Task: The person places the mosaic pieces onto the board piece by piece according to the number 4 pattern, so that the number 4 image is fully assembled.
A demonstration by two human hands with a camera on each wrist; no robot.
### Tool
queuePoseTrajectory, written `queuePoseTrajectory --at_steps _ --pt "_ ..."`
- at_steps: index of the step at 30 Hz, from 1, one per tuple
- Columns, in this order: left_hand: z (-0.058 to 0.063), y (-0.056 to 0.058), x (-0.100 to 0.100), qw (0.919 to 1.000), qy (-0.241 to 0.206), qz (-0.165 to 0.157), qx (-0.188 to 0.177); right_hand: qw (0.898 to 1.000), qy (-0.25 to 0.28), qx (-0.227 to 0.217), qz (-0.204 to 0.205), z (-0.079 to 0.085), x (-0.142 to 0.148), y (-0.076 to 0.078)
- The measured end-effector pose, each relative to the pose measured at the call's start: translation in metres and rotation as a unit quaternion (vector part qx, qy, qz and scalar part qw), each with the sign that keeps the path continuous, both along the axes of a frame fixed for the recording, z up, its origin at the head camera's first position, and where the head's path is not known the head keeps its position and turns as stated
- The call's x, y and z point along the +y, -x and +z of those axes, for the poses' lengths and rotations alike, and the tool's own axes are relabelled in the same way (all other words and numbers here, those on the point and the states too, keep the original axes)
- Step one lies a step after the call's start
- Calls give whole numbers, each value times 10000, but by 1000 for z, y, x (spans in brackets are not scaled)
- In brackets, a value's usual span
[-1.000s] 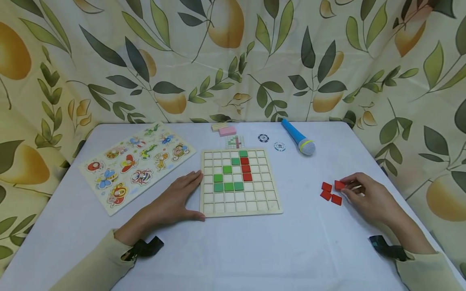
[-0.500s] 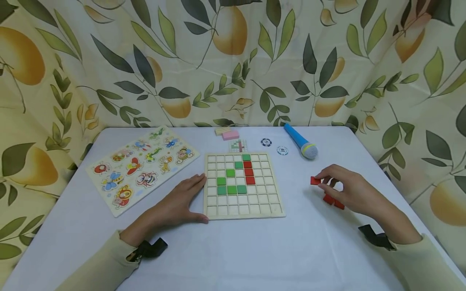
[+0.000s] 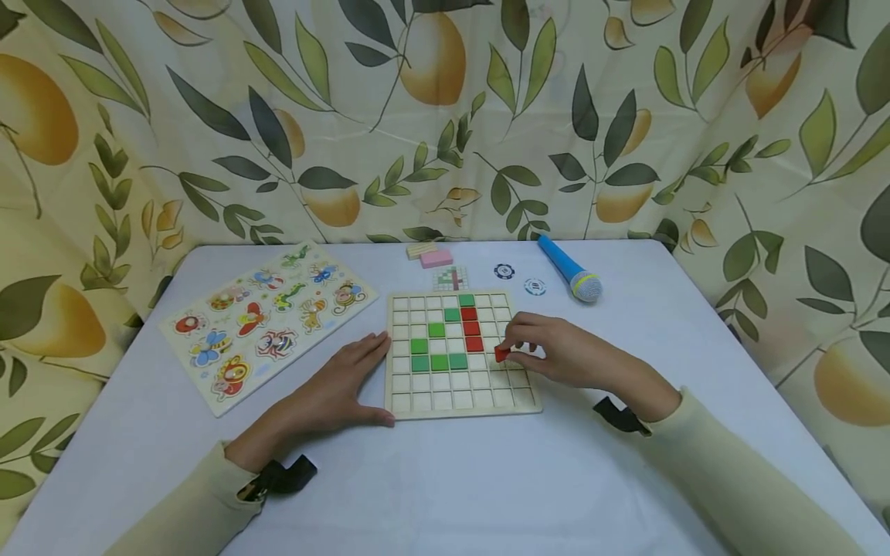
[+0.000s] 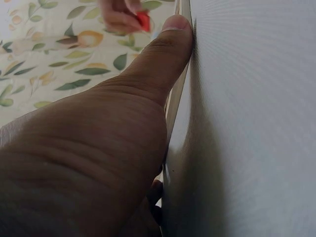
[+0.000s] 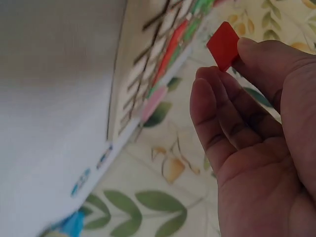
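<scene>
A pale wooden grid board (image 3: 441, 401) lies in the middle of the table, with several green tiles (image 3: 439, 361) and a column of red tiles (image 3: 473, 329) in its cells. My left hand (image 3: 334, 386) rests along the board's left edge, fingers and thumb extended and spread; the left wrist view shows the thumb (image 4: 165, 54) against the edge. Above the board's right side, my right hand (image 3: 566, 351) pinches a red square tile (image 5: 224, 45) between thumb and fingertips. The tile is tilted and appears raised off the cells. The loose red tiles at right are hidden behind my right arm.
An insect picture board (image 3: 267, 320) lies at the left. Behind the grid are a small pattern card (image 3: 450, 279), a pink block (image 3: 436, 259), a pale ridged block (image 3: 420, 249), two chips (image 3: 504, 271) and a blue toy microphone (image 3: 566, 266). A patterned cloth hangs behind.
My right hand has picked up a red tile from the loose group and carried it left to the grid board. The left hand has stayed at the board's edge.
</scene>
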State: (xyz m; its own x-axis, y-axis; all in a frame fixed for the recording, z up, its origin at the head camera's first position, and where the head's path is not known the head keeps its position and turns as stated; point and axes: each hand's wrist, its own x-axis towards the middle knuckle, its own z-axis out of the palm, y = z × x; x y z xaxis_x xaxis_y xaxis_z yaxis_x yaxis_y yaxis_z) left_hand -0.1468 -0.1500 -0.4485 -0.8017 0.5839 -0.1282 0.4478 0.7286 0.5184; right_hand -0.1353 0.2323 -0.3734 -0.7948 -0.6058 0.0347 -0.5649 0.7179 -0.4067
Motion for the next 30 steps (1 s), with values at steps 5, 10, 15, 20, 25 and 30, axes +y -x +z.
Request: queuePoseTrajectory --at_steps 5,10,15,20,25,30 --pt "-3 0 0 10000 -45 -35 -64 9992 -26 -364 184 -18 -17 15" --pt "-2 1 0 10000 -60 -52 -51 9984 -88 -536 173 -24 -25 20" --pt "-1 2 -2 10000 -30 -47 15 9985 -100 -480 252 -25 -28 22" --pt "0 1 -2 10000 -33 -78 24 9985 -114 -362 400 -26 -30 21" --pt "1 1 -1 10000 -21 -83 18 9983 -191 -97 542 -27 -31 19" --pt "0 2 -1 10000 32 -33 -3 9981 -265 -23 564 -26 -33 18"
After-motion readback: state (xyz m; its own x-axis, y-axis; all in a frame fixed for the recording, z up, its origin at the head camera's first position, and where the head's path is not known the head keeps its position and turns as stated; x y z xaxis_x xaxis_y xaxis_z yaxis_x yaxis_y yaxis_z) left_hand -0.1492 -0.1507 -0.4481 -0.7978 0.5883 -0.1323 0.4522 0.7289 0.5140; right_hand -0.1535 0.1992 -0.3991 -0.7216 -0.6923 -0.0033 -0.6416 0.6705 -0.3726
